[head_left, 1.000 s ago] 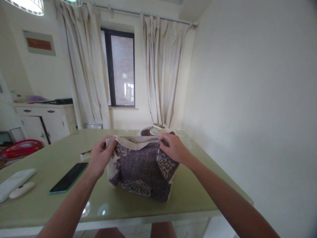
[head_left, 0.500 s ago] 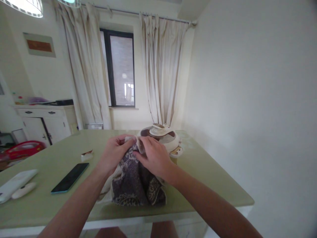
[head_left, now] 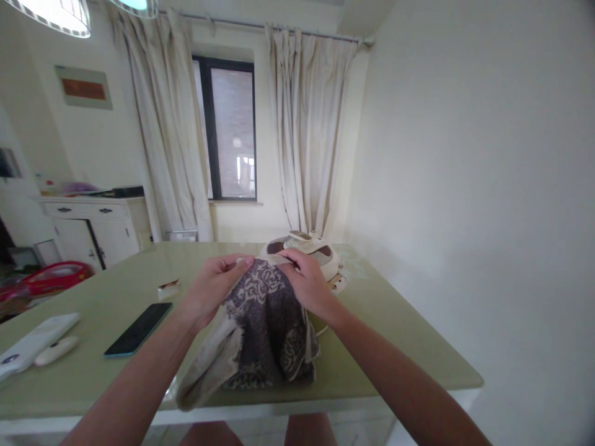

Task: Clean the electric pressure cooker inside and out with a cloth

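A dark grey-purple towel (head_left: 264, 316) with pale floral patterning hangs over the near part of the table, its lower end at the tabletop close to the front edge. My left hand (head_left: 220, 285) pinches its upper left corner between thumb and fingers. The upper right part is gripped by my right hand (head_left: 309, 282), fingers closed on the top edge. Between the hands the top edge is stretched. A paler, cream side of the cloth shows at the lower left.
Behind the towel stands a white and brown rounded appliance (head_left: 325, 254), partly hidden. On the left of the green table (head_left: 390, 347) lie a dark phone (head_left: 138, 329), a white flat device (head_left: 39, 344), a small white oval object (head_left: 56, 350) and a small packet (head_left: 168, 288). A wall is at right.
My right hand has moved right, away from my left, spreading the towel's top edge. More of the pattern and the cream side now shows. The view has shifted slightly left.
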